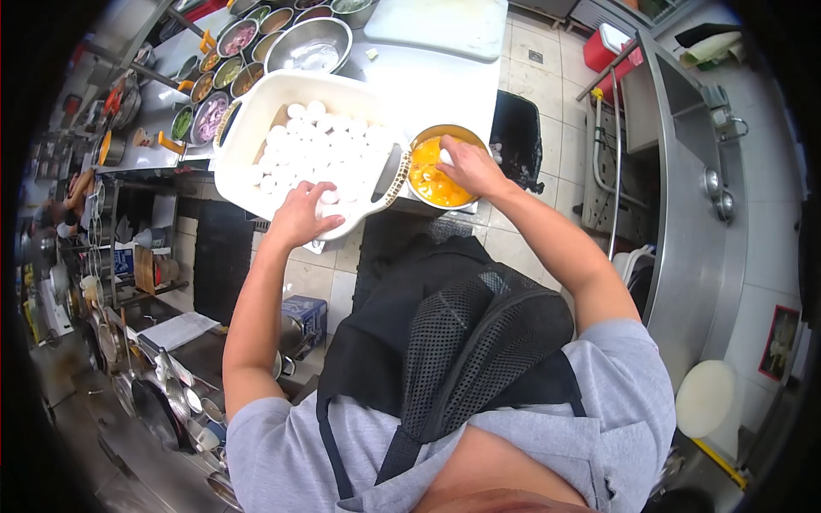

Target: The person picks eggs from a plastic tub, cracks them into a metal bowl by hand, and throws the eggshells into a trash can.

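Observation:
A white tub (256, 85) full of white eggs (321, 141) rests on the steel counter. My left hand (301, 215) is at the tub's near edge, with fingers and thumb apart. An egg (329, 197) lies by its fingertips; no firm grip on it shows. My right hand (472, 167) is closed around a white egg (445, 157) above a round metal pot (449, 130). Inside the pot is a pool of cracked eggs (425, 177) with orange yolks. I cannot make out whether the held egg is cracked.
Metal bowls of chopped ingredients (235, 38) and a large steel bowl (308, 47) stand behind the tub. A white cutting board (436, 26) lies at the back. Beside the pot, a black bin (517, 128) stands on the floor. A steel sink unit (684, 111) is at the right.

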Tool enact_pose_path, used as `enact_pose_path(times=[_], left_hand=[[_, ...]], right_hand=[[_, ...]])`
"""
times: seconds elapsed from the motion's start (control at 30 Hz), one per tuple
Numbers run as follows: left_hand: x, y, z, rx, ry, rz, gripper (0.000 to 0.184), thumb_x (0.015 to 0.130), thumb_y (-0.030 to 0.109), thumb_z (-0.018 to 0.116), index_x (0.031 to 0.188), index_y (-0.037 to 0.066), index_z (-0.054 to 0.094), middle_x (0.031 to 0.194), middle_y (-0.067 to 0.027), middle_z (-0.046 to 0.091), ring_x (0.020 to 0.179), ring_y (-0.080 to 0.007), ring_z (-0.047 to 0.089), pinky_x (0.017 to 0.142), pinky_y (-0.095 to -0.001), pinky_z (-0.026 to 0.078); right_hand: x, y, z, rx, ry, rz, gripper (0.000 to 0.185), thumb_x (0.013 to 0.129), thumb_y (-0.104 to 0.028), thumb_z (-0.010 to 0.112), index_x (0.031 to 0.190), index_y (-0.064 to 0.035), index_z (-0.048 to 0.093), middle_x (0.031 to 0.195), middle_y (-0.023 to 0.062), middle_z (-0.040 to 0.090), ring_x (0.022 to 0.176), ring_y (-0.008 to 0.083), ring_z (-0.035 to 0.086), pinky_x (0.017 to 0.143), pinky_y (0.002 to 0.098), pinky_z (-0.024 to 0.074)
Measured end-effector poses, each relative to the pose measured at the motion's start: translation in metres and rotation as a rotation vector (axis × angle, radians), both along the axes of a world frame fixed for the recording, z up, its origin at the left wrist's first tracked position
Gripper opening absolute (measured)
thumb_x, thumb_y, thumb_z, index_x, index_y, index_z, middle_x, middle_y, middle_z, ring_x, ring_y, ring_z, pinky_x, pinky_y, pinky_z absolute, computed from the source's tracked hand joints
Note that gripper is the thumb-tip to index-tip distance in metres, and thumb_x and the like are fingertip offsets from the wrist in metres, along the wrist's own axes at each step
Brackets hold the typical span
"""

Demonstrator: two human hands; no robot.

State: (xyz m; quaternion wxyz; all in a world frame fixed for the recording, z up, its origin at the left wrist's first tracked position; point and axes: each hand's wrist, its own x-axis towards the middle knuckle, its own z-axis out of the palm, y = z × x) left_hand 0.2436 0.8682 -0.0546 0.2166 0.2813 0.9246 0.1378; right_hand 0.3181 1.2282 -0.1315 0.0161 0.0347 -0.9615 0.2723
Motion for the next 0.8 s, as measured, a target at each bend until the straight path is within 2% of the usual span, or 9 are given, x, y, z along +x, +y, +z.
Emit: enact_pose_path(times=[0.1,0.17,0.37,0.57,0.63,0.67,0.7,0.77,0.8], left_hand=[[-0.001,-0.003,0.0,-0.053,-0.031,0.023,0.051,0.082,0.035,0.081,0.124,0.014,0.063,0.119,-0.0183,0.06,0.115,-0.0369,0.057,0.097,-0.0431,0.048],[-0.012,-0.008,-0.004,-0.043,-0.101,-0.089,0.045,0.081,0.035,0.082,0.116,0.011,0.065,0.109,-0.0145,0.064,0.109,-0.0331,0.06,0.093,-0.042,0.049],[-0.018,-0.006,0.0,-0.007,-0.12,-0.206,0.045,0.08,0.033,0.082,0.118,0.012,0.07,0.102,-0.0124,0.069,0.102,-0.0297,0.064,0.092,-0.0397,0.05],[-0.036,-0.003,0.0,-0.081,-0.237,-0.254,0.046,0.079,0.028,0.081,0.12,0.01,0.071,0.104,-0.0154,0.072,0.098,-0.0313,0.068,0.09,-0.0382,0.052],[-0.033,0.003,0.004,-0.093,-0.232,-0.25,0.046,0.079,0.027,0.08,0.12,0.009,0.071,0.104,-0.0161,0.072,0.098,-0.0309,0.068,0.09,-0.0379,0.052],[-0.031,0.006,0.006,-0.103,-0.231,-0.244,0.047,0.078,0.026,0.079,0.12,0.008,0.07,0.103,-0.0167,0.072,0.098,-0.0305,0.068,0.09,-0.0377,0.052],[-0.032,0.005,0.006,-0.107,-0.227,-0.247,0.047,0.078,0.026,0.079,0.12,0.008,0.07,0.103,-0.0167,0.072,0.098,-0.0305,0.068,0.09,-0.0377,0.052],[-0.035,-0.001,-0.001,0.006,-0.274,-0.196,0.047,0.078,0.025,0.077,0.119,0.003,0.07,0.102,-0.0159,0.072,0.095,-0.0281,0.067,0.088,-0.0369,0.052],[-0.039,-0.004,-0.008,0.004,-0.274,-0.202,0.047,0.078,0.025,0.077,0.119,0.003,0.07,0.102,-0.0159,0.072,0.095,-0.0281,0.067,0.088,-0.0369,0.052]], right_hand=[[-0.002,-0.007,0.002,0.078,-0.075,0.021,0.041,0.095,-0.034,0.065,0.121,-0.0063,0.049,0.093,0.0234,0.07,0.092,0.0437,0.067,0.078,0.0531,0.051],[-0.003,-0.011,0.008,0.104,-0.111,0.024,0.041,0.096,-0.037,0.064,0.121,-0.0073,0.049,0.092,0.023,0.07,0.091,0.0437,0.067,0.077,0.0533,0.051],[-0.006,-0.014,0.04,0.132,-0.156,-0.058,0.041,0.1,-0.044,0.057,0.122,-0.0104,0.049,0.091,0.0244,0.071,0.09,0.0437,0.068,0.075,0.0543,0.0524],[-0.005,0.0,0.057,0.02,-0.087,-0.224,0.043,0.1,-0.045,0.057,0.123,-0.0101,0.05,0.096,0.0236,0.071,0.09,0.0439,0.069,0.078,0.0523,0.0543],[-0.005,0.016,0.062,-0.058,0.164,-0.293,0.042,0.098,-0.044,0.06,0.122,-0.0096,0.054,0.098,0.0224,0.071,0.089,0.0433,0.069,0.079,0.051,0.0546],[-0.006,0.027,0.067,-0.152,0.209,-0.341,0.041,0.096,-0.041,0.066,0.12,-0.0093,0.058,0.104,0.0207,0.071,0.084,0.0423,0.07,0.079,0.0494,0.0552],[-0.008,0.04,0.068,-0.188,0.243,-0.39,0.041,0.093,-0.038,0.07,0.119,-0.009,0.058,0.114,0.0197,0.069,0.091,0.0377,0.07,0.081,0.047,0.0549],[-0.012,0.075,0.056,0.007,0.328,-0.407,0.05,0.089,-0.036,0.074,0.128,-0.0103,0.057,0.131,0.0193,0.061,0.114,0.0355,0.064,0.093,0.0452,0.0523],[-0.008,0.078,0.059,0.006,0.328,-0.413,0.05,0.089,-0.036,0.074,0.128,-0.0103,0.057,0.131,0.0193,0.061,0.114,0.0355,0.064,0.093,0.0452,0.0523]])
